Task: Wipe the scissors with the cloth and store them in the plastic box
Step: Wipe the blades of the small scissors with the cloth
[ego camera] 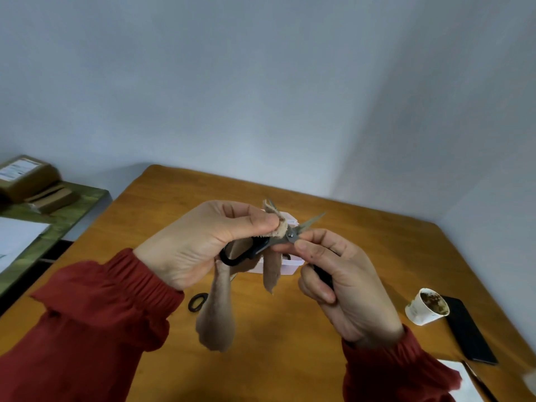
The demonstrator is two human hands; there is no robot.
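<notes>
Wiping: cloth (216, 314) pinched round scissors (291, 235) blade by left hand (203, 242)
Right hand (342, 282): clamped on scissors handle
Parcel label (14, 169): unreadable

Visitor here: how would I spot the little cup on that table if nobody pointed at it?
Start at the wooden table and look to its right side, past the person's right hand. There sits a small white paper cup next to a flat black phone. Its round mouth, brown-stained inside, sets it apart from that dark slab.
</notes>
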